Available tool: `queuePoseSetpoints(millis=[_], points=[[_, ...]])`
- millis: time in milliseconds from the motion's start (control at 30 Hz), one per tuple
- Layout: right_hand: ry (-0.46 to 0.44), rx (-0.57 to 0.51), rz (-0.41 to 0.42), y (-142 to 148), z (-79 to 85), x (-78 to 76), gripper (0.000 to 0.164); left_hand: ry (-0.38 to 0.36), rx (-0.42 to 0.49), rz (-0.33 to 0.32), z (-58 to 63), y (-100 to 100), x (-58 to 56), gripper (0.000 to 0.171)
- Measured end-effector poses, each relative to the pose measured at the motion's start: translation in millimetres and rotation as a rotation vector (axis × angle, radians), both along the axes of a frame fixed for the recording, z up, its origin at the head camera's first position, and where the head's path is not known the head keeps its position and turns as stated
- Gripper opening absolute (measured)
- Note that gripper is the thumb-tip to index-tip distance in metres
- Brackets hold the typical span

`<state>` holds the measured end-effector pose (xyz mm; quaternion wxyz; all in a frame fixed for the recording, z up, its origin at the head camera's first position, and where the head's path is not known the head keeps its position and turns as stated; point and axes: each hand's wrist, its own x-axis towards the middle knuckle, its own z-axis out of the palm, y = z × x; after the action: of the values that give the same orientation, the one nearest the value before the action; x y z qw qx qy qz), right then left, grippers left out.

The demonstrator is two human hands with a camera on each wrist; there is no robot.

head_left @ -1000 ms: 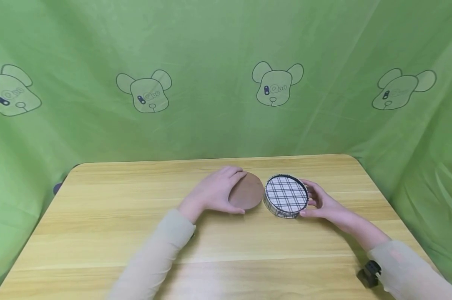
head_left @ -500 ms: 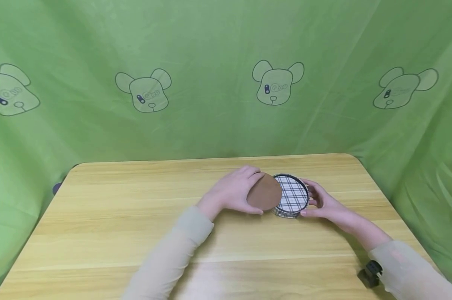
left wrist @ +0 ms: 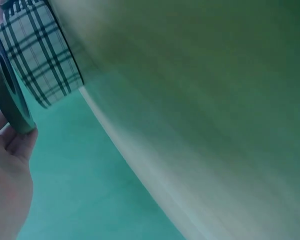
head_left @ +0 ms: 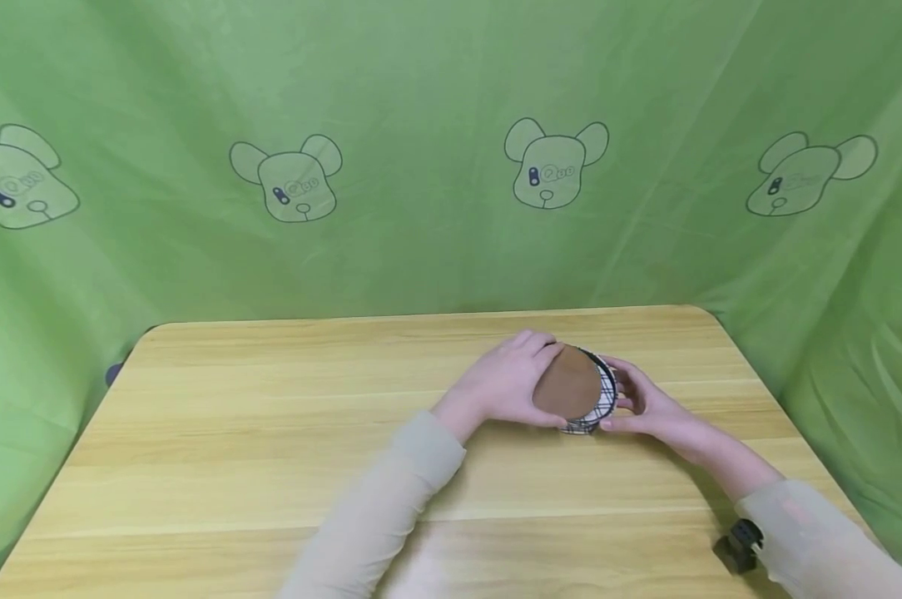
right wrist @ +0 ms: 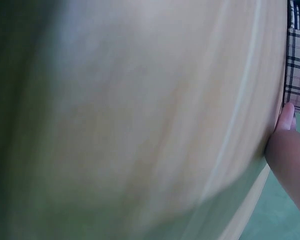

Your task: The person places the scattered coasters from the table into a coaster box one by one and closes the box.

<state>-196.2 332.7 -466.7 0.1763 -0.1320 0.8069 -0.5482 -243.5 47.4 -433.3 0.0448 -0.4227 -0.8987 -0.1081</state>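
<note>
A round brown lid (head_left: 568, 383), flat on top with a rim and a recess underneath, is gripped by its left edge in my left hand (head_left: 512, 381). It overlaps most of the top of a round plaid box (head_left: 607, 395). In the left wrist view the lid (left wrist: 10, 92) is tilted beside the box's plaid wall (left wrist: 42, 55), the left hand's fingers at its edge. My right hand (head_left: 646, 403) holds the box from the right, thumb at the front and fingers behind. The right wrist view shows the thumb against the box (right wrist: 298, 70) near its base.
The box stands on a light wooden table (head_left: 271, 433), toward its far edge. A green curtain (head_left: 421, 249) printed with bear heads hangs behind and at the sides. A small black device (head_left: 745, 535) sits under the right sleeve.
My left hand has carried the brown lid rightward, from beside the plaid box to over it, covering most of its top. The right hand and the box have stayed in place.
</note>
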Motion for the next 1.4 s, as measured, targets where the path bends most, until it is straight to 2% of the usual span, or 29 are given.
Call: queuePoseSetpoints(millis=[233, 567, 933, 1400], points=[[0.004, -0.013, -0.003, 0.5, 0.5, -0.1, 0.100, 0.000, -0.013, 0.017, -1.4, 15.3, -0.9, 0.112], [-0.006, -0.007, 0.001, 1.0, -0.6, -1.6, 0.099, 0.012, -0.047, 0.039, -7.9, 27.4, -4.3, 0.110], [0.004, 0.023, 0.005, 1.2, 0.9, -1.9, 0.099, -0.003, -0.080, 0.063, -8.5, 32.1, -2.4, 0.109], [0.005, 0.014, 0.016, 2.4, 0.9, -1.3, 0.100, 0.048, -0.141, 0.051, -8.0, 33.0, 0.7, 0.110]])
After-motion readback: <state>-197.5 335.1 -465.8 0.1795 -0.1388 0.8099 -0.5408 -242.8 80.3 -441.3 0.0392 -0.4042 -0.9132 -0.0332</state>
